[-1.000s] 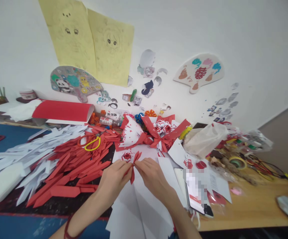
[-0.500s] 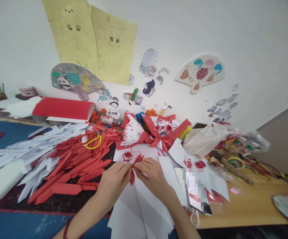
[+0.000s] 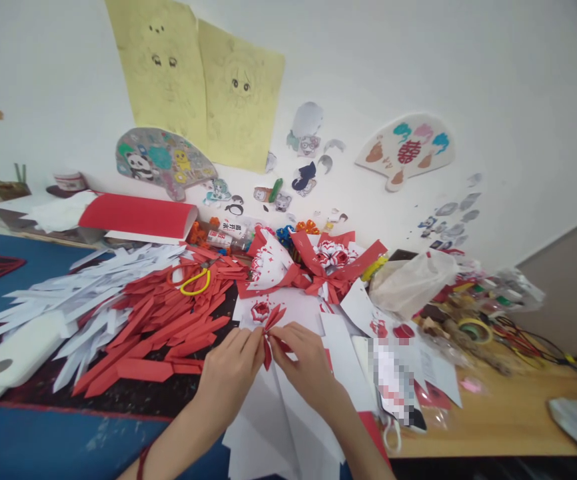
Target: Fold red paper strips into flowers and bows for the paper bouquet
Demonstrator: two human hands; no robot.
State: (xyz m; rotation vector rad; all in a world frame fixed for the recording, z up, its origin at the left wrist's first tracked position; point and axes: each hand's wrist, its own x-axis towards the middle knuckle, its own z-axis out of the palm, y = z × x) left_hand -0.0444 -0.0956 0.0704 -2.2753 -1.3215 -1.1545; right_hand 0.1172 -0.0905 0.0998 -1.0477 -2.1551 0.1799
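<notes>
Pinched between both hands is a small folded red paper piece, its pointed petals sticking up and one tip hanging down. My left hand closes its fingertips on the left side of it. On its right side, my right hand grips it with thumb and fingers. Just behind the hands, a small red and white paper flower lies on white sheets. To the left spread a pile of folded red strips and a pile of white strips. Yellow-handled scissors rest on the red pile.
Two red and white paper bouquets stand by the wall. A phone lies right of my hands. A white device sits at far left. Plastic bags, tape and cords are at the right.
The view has shifted slightly left, so things appear further right. Both hands still hold the red piece, with small finger movements. Some red paper now shows beside and under my right forearm.
</notes>
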